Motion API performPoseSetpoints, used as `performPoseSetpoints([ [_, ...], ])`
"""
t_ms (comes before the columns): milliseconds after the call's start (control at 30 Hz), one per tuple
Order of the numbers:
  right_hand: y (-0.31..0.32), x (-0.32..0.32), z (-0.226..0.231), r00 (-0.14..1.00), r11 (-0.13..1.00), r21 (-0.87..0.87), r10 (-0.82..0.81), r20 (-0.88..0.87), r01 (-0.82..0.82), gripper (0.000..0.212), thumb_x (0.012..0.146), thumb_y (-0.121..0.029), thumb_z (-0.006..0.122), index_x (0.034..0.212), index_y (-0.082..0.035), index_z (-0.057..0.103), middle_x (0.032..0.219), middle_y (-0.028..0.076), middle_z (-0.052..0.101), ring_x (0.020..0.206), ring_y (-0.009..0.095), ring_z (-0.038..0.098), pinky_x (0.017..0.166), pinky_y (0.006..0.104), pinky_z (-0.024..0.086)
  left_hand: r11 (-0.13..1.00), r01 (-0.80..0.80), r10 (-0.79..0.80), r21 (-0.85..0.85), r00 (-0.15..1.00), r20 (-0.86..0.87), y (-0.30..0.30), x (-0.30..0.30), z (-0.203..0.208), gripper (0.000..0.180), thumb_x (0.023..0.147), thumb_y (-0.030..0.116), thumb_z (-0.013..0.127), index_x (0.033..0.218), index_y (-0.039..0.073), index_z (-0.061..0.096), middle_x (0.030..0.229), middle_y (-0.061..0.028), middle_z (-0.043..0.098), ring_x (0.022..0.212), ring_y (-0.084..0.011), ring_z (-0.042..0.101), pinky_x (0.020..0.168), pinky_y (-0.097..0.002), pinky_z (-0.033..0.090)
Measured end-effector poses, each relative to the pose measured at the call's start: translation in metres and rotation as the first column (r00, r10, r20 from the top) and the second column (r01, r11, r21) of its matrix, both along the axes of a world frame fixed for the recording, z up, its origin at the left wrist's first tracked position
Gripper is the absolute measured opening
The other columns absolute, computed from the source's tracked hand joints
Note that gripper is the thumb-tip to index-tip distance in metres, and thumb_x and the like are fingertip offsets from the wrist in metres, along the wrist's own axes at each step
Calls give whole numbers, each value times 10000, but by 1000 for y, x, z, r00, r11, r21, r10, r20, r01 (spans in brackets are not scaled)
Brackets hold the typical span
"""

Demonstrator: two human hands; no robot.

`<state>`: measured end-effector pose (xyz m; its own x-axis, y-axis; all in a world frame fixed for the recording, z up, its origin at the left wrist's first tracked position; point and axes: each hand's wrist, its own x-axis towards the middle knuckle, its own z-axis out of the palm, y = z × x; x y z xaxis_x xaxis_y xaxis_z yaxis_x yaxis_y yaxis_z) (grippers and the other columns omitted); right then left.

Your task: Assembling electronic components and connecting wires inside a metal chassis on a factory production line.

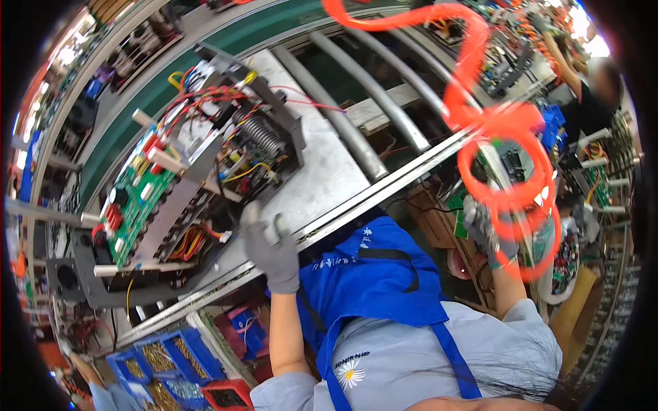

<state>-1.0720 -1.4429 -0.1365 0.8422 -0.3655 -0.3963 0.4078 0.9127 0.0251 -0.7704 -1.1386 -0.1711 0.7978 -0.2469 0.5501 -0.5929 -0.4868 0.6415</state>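
My left hand (273, 250), in a grey glove, is at the front edge of a pale board (319, 175). Its thumb and fingers are apart, and I see nothing between them. Just beyond it, on the board, sits an opened electronic unit (233, 137) with red and yellow wires, a dark coil spring-like part and a black frame. A green circuit board (147, 198) stands on its left side. My right hand (488, 233), gloved too, is off to the right beside the coiled orange air hose (510, 178). Its fingers are blurred and partly hidden, so what it holds does not show.
Metal rollers (349, 103) run behind the board, along a metal rail (384, 192). Blue bins (157, 356) of small hardware and a red bin (228, 394) stand at the lower left. A co-worker (596, 96) is at the far right, and another person's arm shows lower left.
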Motion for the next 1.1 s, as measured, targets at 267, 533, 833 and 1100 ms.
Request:
performPoseSetpoints([
  [267,-118,30,-65,999,923,-384,7,-50,-26,276,965,-280,463,742,-125,510,626,-1,479,599,159,506,616,324,501,987,-122,112,-108,990,-90,5,36,9,442,897,153,647,1290,-16,536,1233,-188,598,1119,-265,591,948,-359,453],
  [533,-199,39,-120,882,990,-78,-137,-451,114,250,899,-310,549,796,-85,588,702,58,602,644,214,598,565,360,536,995,95,-94,-7,994,59,-43,15,28,416,765,16,601,1176,65,641,961,-147,665,872,-325,636,763,-389,510],
  [833,-108,5,-137,938,968,53,-224,-264,246,470,853,-316,645,1146,40,558,878,86,610,744,176,609,641,296,538,970,-103,134,219,982,-131,27,23,-29,338,762,62,603,1087,127,670,919,-119,660,842,-329,621,746,-436,492],
  [1100,53,141,-26,829,758,-367,403,-388,-540,465,959,-410,528,1238,-38,552,864,48,610,691,117,542,534,237,440,928,-73,139,366,978,-156,2,20,-12,306,810,166,647,1102,76,652,1015,-129,642,929,-327,600,806,-417,482],
])
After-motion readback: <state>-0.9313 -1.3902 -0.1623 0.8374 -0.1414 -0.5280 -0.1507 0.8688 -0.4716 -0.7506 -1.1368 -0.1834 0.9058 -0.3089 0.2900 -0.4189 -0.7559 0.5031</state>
